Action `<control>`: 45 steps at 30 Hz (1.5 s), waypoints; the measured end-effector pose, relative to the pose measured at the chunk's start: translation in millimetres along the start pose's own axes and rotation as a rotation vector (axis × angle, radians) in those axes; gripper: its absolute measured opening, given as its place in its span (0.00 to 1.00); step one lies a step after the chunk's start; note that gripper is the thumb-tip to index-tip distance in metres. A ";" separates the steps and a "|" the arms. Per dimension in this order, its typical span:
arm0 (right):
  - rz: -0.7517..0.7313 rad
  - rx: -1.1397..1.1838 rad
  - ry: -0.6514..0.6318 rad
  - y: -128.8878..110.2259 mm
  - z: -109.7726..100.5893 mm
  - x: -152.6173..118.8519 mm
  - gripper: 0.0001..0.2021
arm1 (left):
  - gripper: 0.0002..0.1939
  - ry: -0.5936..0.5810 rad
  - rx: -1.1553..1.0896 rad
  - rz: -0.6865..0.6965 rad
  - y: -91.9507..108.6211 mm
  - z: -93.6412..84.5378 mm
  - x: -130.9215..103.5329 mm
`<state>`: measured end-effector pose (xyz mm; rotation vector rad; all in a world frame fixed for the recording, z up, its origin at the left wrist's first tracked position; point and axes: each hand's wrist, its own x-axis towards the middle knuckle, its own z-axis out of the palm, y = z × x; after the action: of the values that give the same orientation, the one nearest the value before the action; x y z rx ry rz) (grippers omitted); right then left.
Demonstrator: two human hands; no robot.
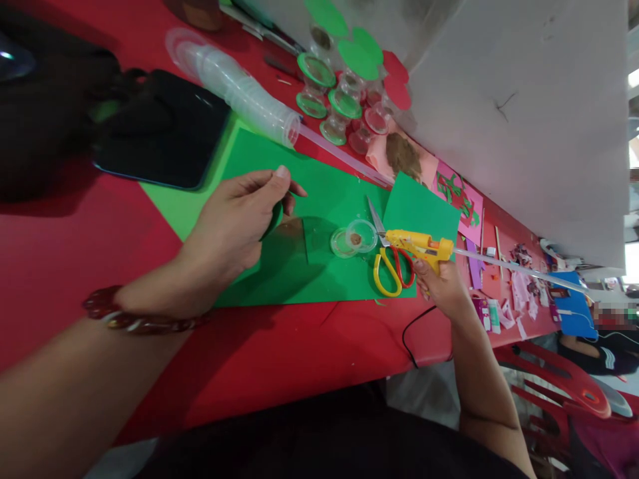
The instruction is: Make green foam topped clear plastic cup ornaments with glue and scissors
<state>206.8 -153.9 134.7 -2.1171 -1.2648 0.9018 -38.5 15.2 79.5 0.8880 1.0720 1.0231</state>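
My right hand (440,286) is wrapped round the grip of a yellow glue gun (417,245), and a long clear glue stick (519,265) runs out of its back end. The gun's nozzle points left, over a pair of scissors (388,271) with one yellow and one red handle. Close by the nozzle, a small clear plastic cup (362,234) with something brown in it lies on green paper (329,193). Above the paper's left part, my left hand (244,213) is closed on a dark green paper piece (273,223), mostly hidden by the fingers.
Stacked clear cups (239,90) lie at the back left, beside a black phone-like slab (164,126). Joined cups with green and red discs (344,103) stand along the wall. Brown material (403,154) sits on pink paper. Red chairs (564,379) are at the right, near another person.
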 end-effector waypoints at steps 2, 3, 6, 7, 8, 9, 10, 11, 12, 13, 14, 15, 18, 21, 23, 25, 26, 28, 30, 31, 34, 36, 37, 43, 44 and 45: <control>0.008 -0.010 0.008 -0.8 0.0 -1.2 0.31 | 0.20 0.004 0.001 0.008 -0.4 0.5 0.5; 0.009 -0.019 0.015 -1.3 0.1 -1.7 0.32 | 0.20 0.009 0.003 0.011 -0.6 0.9 0.8; 0.009 -0.036 0.035 -2.5 0.5 -3.1 0.32 | 0.20 0.029 0.012 0.003 0.0 2.7 1.0; 0.010 -0.038 0.040 -2.7 0.7 -3.5 0.32 | 0.20 0.033 0.013 0.003 0.7 3.3 0.6; 0.010 -0.036 0.045 -2.8 1.0 -4.0 0.32 | 0.20 0.033 0.014 0.003 1.6 3.7 0.1; 0.011 -0.032 0.046 -2.7 1.2 -4.5 0.31 | 0.21 0.032 0.015 0.003 2.6 4.1 -0.5; 0.012 -0.029 0.048 -2.5 1.5 -5.1 0.31 | 0.21 0.030 0.016 0.001 3.6 4.2 -1.1; 0.012 -0.026 0.048 -2.3 1.7 -5.6 0.30 | 0.21 0.029 0.018 -0.002 4.4 4.2 -1.7; 0.013 -0.025 0.049 -2.1 1.8 -6.2 0.30 | 0.22 0.030 0.024 -0.007 5.0 4.0 -2.2; 0.012 -0.026 0.052 -1.9 1.9 -6.7 0.29 | 0.21 0.031 0.029 -0.009 5.3 3.9 -2.6; 0.011 -0.029 0.055 -1.9 1.9 -7.3 0.29 | 0.21 0.030 0.035 -0.010 5.4 3.7 -2.8; 0.011 -0.033 0.056 -1.9 1.8 -7.8 0.29 | 0.21 0.029 0.037 -0.010 5.3 3.6 -2.9; 0.017 -0.047 0.051 -2.8 1.5 -9.7 0.28 | 0.21 0.035 0.022 -0.005 5.0 4.1 -3.3; 0.030 -0.053 0.040 -4.9 1.6 -12.1 0.27 | 0.22 0.027 0.003 0.003 5.3 5.0 -3.8; 0.035 -0.054 0.035 -6.7 2.0 -14.0 0.27 | 0.22 0.015 -0.004 0.008 5.2 5.2 -3.7; 0.041 -0.056 0.029 -8.4 2.4 -15.8 0.27 | 0.22 0.015 -0.010 0.015 4.7 5.1 -3.3; 0.044 -0.059 0.032 -9.2 2.5 -16.7 0.27 | 0.22 0.014 -0.011 0.018 4.3 5.1 -3.0; 0.052 -0.065 0.039 -10.2 2.4 -18.0 0.26 | 0.22 0.014 -0.007 0.014 3.7 4.9 -2.6; 0.054 -0.070 0.047 -10.4 2.2 -18.7 0.26 | 0.22 0.023 -0.001 0.010 3.6 4.8 -2.6; 0.052 -0.073 0.050 -10.2 2.0 -18.8 0.26 | 0.22 0.025 0.002 0.008 3.7 4.8 -2.7; 0.049 -0.079 0.047 -8.9 1.9 -18.7 0.26 | 0.22 0.023 -0.004 0.016 4.3 5.3 -3.1; 0.050 -0.082 0.049 -8.5 2.1 -18.8 0.27 | 0.22 0.026 -0.011 0.018 4.6 5.7 -3.2; 0.050 -0.084 0.049 -8.8 2.2 -19.2 0.27 | 0.22 0.031 -0.013 0.017 4.7 5.8 -3.0; 0.019 -0.089 0.042 -14.4 3.8 -23.5 0.27 | 0.22 0.027 0.018 0.028 1.8 3.4 -0.3; 0.014 -0.088 0.038 -15.1 4.1 -24.2 0.27 | 0.21 0.020 0.022 0.034 1.0 2.7 0.1; 0.011 -0.088 0.035 -15.5 4.4 -24.8 0.27 | 0.21 0.012 0.023 0.041 0.4 2.2 0.3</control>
<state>186.3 -168.9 149.8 -2.2000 -1.2978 0.8240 -36.4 15.4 80.3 0.9263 1.0812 1.0532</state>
